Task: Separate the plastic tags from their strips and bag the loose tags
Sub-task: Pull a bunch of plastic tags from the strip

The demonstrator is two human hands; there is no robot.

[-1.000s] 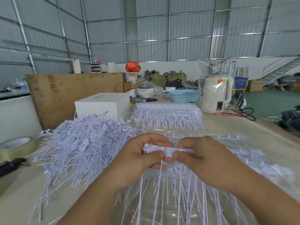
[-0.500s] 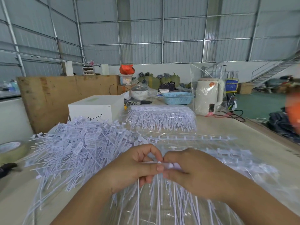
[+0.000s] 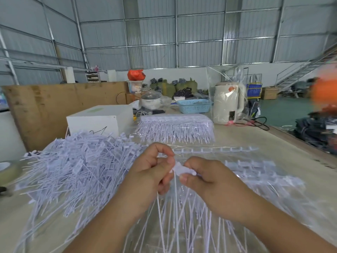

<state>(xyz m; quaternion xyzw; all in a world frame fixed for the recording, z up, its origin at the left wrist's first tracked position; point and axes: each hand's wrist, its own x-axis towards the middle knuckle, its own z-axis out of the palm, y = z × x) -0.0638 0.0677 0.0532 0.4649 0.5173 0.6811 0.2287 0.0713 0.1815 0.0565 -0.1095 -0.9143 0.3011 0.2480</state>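
My left hand [image 3: 151, 172] and my right hand [image 3: 206, 181] meet at the middle of the table and both pinch a short white strip of plastic tags [image 3: 182, 169]. The strip's thin tails hang down between my wrists. A big heap of loose white tags [image 3: 78, 167] lies to the left of my hands. Under and to the right of my hands a clear plastic bag [image 3: 264, 181] lies flat with more strips on it. A stacked bundle of whole tag strips [image 3: 175, 128] sits further back, wrapped in clear film.
A white box [image 3: 98, 119] stands behind the heap, with a plywood board [image 3: 54, 106] beyond it. A blue basket [image 3: 194, 105] and a bagged white kettle [image 3: 228, 103] stand at the back. A tape roll [image 3: 8, 170] lies at the left edge.
The strip between my fingers has become shorter and is bunched up at my fingertips. My hands have drawn slightly apart and the view has shifted a little.
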